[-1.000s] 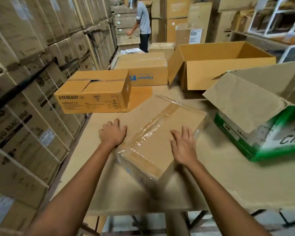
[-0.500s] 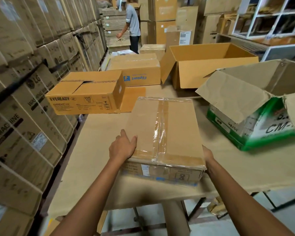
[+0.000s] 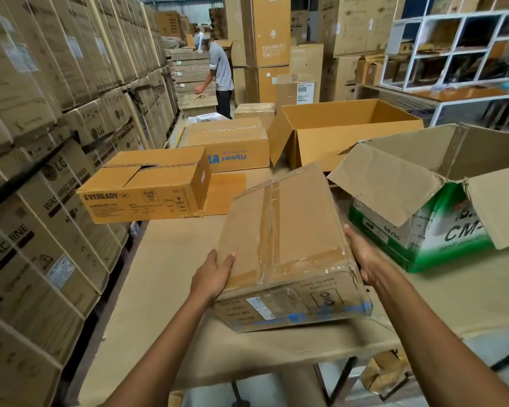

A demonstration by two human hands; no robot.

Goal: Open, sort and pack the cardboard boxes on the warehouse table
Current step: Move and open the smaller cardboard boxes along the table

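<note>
Cardboard under glossy tape: the sealed box (image 3: 285, 230) tilts just left of the green box (image 3: 423, 248).
The left hand (image 3: 213, 276) and right hand (image 3: 362, 257) clasp its near corners; it looks stiff, fairly light and slick on top, so hold the side edges.

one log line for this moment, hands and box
step: handling taped box | left hand: grips its near-left corner | right hand: grips its right side | box: tilted, sealed, at table near edge
</note>
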